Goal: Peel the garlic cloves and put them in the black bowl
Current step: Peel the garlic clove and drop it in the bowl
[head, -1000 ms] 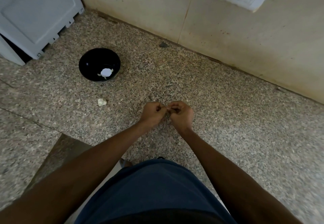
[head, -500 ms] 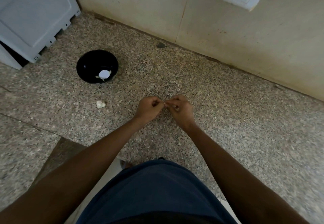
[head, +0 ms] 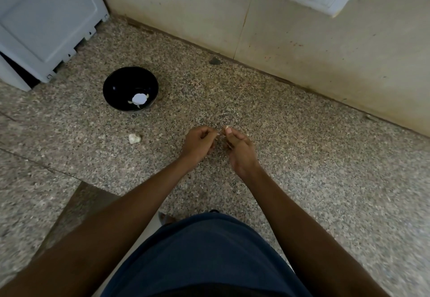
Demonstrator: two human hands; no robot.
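Head view: peeling a clove over the surface

Head view: my right hand (head: pixel 240 150) pinches a small garlic clove (head: pixel 226 129) at its fingertips. My left hand (head: pixel 197 143) is curled just beside it, seemingly pinching a thin bit of skin, though that is too small to be sure of. The black bowl (head: pixel 111 87) sits well apart to the left, something pale inside; another garlic piece (head: pixel 134 138) lies on the surface (head: pixel 302 157) near it. I judge it best to tug the skin away steadily while my right grip holds firm.

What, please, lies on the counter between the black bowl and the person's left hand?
In the head view, one small white garlic piece lies between the round black bowl and left hand; otherwise bare speckled granite.
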